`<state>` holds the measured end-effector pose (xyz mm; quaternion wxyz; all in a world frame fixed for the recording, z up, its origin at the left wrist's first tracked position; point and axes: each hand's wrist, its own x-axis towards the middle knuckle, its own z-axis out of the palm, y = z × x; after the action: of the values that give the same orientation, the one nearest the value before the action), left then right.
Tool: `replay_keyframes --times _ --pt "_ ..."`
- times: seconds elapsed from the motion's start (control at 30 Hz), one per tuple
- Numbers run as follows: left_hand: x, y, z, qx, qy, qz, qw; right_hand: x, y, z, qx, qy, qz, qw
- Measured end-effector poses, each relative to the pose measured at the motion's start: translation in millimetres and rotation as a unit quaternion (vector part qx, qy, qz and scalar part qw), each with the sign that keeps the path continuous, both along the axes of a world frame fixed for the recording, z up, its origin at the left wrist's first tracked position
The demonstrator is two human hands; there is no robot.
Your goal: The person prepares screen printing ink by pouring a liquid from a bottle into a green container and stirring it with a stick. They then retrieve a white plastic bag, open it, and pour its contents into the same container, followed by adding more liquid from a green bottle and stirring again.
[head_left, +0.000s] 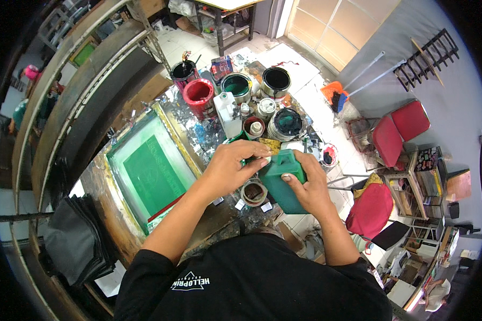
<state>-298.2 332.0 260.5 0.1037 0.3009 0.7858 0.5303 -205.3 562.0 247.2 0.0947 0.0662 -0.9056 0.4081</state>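
A green plastic jug (281, 184) with a moulded handle is tilted above the near edge of the worktable. My right hand (314, 187) grips it from the right side, thumb across its top. At the jug's mouth, the fingers of my left hand (227, 165) are closed together, with a small whitish bit at their tips; what they hold is mostly hidden. Part of a green object (238, 137) shows behind that hand. Just below, a small round container with brown residue (254, 192) stands near the jug. To the left lies a screen printing frame (160, 115) with a green mesh area.
Paint cans crowd the far table, including a red one (199, 99) and a dark one (276, 82), beside a white jug (227, 113). A stack of black sheets (77, 241) sits at left, below curved metal racks (43, 128). Red chairs (388, 134) stand at right.
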Motion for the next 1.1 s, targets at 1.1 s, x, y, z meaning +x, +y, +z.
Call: replay_keyframes --times 1.1 --pt "35 -38 86 -0.009 0.178 -0.282 0.943 23 26 50 -0.14 -0.052 0.218 0.964"
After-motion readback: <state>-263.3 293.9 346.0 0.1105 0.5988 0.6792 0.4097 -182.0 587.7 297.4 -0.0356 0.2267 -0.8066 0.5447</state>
